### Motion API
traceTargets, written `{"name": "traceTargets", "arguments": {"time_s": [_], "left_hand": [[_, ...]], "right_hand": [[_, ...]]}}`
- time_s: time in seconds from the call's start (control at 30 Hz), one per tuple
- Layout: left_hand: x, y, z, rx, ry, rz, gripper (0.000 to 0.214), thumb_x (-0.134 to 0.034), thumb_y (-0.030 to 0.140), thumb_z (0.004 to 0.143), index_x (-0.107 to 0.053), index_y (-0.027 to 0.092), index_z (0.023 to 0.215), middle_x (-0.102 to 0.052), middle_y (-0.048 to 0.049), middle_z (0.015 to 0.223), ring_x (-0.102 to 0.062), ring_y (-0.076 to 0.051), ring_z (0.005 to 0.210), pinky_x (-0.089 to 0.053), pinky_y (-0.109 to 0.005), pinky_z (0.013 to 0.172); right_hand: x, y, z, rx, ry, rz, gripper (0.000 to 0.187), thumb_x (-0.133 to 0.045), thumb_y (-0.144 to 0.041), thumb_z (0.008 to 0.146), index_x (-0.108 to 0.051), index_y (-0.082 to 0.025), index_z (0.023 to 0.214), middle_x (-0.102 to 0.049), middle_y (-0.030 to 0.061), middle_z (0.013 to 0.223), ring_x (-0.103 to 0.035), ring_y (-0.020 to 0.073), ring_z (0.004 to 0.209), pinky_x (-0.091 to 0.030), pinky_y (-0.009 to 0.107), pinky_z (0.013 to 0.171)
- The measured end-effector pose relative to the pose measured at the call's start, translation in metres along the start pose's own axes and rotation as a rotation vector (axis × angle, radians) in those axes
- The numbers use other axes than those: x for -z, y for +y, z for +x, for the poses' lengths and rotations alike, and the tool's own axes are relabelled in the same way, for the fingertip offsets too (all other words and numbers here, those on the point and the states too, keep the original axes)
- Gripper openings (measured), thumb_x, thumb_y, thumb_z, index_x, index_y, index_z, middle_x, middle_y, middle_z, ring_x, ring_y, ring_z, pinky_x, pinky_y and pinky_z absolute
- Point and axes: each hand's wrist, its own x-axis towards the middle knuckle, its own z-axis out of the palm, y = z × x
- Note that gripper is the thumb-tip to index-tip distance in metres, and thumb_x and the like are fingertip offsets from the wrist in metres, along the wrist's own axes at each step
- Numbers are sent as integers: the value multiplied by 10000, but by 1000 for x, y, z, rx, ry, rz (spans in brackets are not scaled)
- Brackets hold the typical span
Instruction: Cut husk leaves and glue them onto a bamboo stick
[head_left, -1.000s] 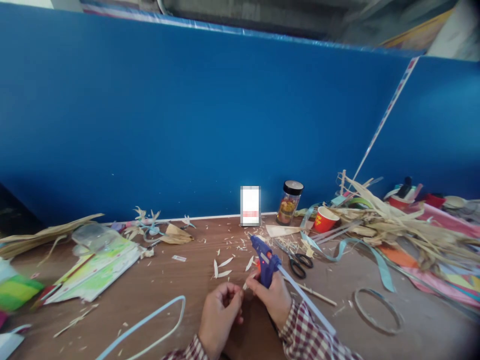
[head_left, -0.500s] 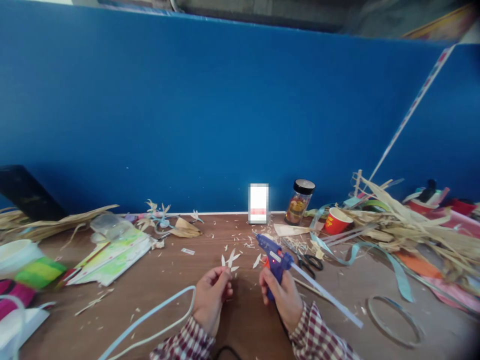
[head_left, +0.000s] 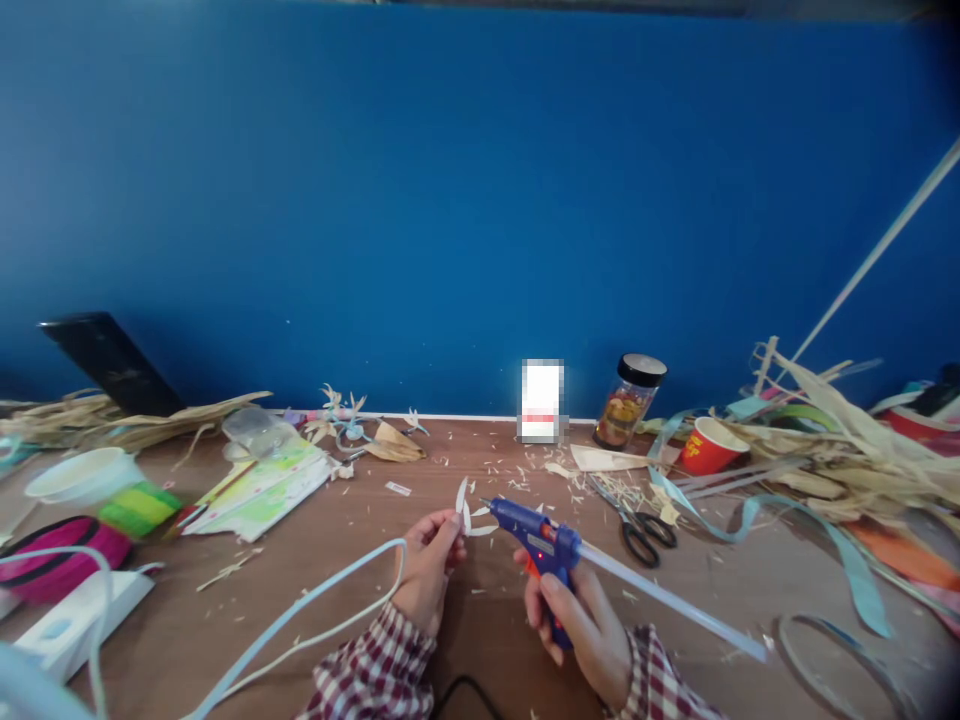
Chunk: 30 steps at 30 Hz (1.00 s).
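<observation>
Between thumb and fingers, my left hand (head_left: 433,565) pinches a small cluster of pale, pointed petal-like pieces (head_left: 466,508). My right hand (head_left: 581,610) is wrapped round the handle of a blue glue gun (head_left: 534,530) with an orange trigger. From its back end sticks a long, translucent glue stick (head_left: 675,605). The gun's nozzle points left, close to the pale pieces; whether it touches them I cannot tell. Small pale scraps (head_left: 517,480) lie scattered on the table beyond both hands.
Black-handled scissors (head_left: 641,530) lie to the right, near a black-lidded jar (head_left: 628,400) and a red paper cup (head_left: 711,447). Dried husks (head_left: 847,425) pile up at far right. A painted sheet (head_left: 262,490) and a white power strip (head_left: 82,625) lie on the left.
The glue gun's nozzle has come nearer to the pale pieces in my left hand, and those pieces have turned. My view has tilted down and shifted left.
</observation>
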Motion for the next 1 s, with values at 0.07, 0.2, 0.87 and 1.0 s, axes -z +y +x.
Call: {"name": "traceTargets", "arguments": {"time_s": [0.07, 0.2, 0.87, 1.0], "left_hand": [[1, 1, 1, -4, -4, 6, 282, -730, 329, 555, -603, 115, 687, -550, 38, 514, -451, -31, 432, -369, -119, 413], [0, 0, -1, -16, -5, 45, 291, -728, 334, 551, -602, 112, 691, -544, 36, 519, -446, -39, 440, -365, -129, 410], [2, -6, -2, -57, -59, 190, 262, -673, 350, 631, -607, 119, 736, -546, 33, 547, -450, -57, 463, -376, -156, 439], [1, -5, -3, -53, -63, 183, 263, -677, 348, 627, -606, 116, 728, -544, 33, 538, -447, -55, 458, -374, -156, 437]], "right_hand": [[-2, 1, 0, -5, -8, -12, 468, -439, -523, 805, -456, -136, 1067, -491, -6, 636, -420, 69, 470, -341, 150, 346], [0, 1, 2, -13, -77, -5, 462, -433, -512, 814, -450, -138, 1085, -500, 19, 699, -464, 93, 551, -371, 152, 357], [3, -1, 5, -5, -120, -46, 438, -381, -498, 844, -474, -104, 1013, -505, 21, 687, -469, 80, 522, -356, 144, 341], [3, 0, 3, -3, -113, -58, 443, -379, -503, 843, -478, -105, 1011, -506, 21, 687, -465, 76, 514, -359, 144, 343]]}}
